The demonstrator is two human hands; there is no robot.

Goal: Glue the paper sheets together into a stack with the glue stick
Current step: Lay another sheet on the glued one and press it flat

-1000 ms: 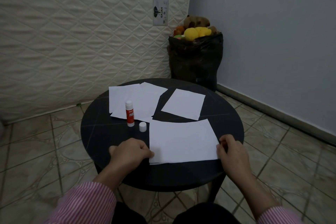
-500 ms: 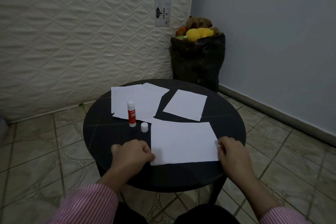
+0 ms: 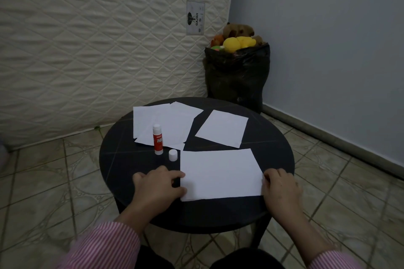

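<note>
Two loose sheets point(image 3: 222, 128), cap point(image 3: 173, 155) nr glue stick point(image 3: 157, 139).

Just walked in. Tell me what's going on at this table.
A person sits at a round black table, gluing paper sheets. The left hand and right hand each hold a side edge of the nearest sheet, flat on the table. The glue stick stands upright and uncapped, its cap beside it. Overlapping loose sheets and a single sheet lie farther back.
</note>
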